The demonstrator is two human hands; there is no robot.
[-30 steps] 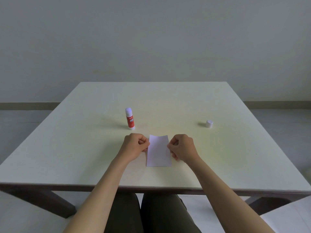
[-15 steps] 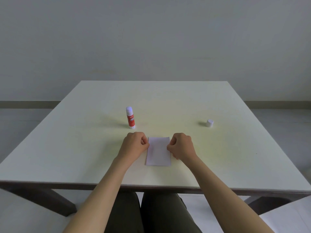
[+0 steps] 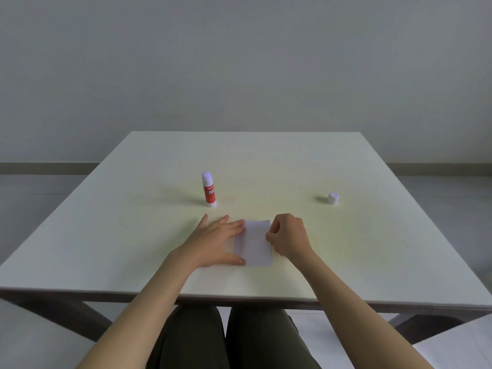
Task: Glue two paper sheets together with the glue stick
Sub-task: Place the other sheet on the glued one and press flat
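Observation:
A small white paper sheet (image 3: 255, 243) lies flat on the pale table (image 3: 133, 222), near its front edge. I cannot tell whether a second sheet lies under it. My left hand (image 3: 217, 242) is spread flat, fingers apart, with fingertips resting on the sheet's left edge. My right hand (image 3: 287, 237) is curled, its fingertips pinching the sheet's right edge. The red glue stick (image 3: 209, 189) stands upright and uncapped behind my left hand. Its white cap (image 3: 333, 198) sits apart, to the right of my right hand.
A grey wall rises behind the table. My dark trouser legs (image 3: 226, 339) show below the table's front edge. A white surface (image 3: 458, 347) juts in at the bottom right corner.
My left hand has uncurled from a fist into a flat spread hand on the sheet's left edge. The sheet's raised far end has come down flat. The right hand has kept its place.

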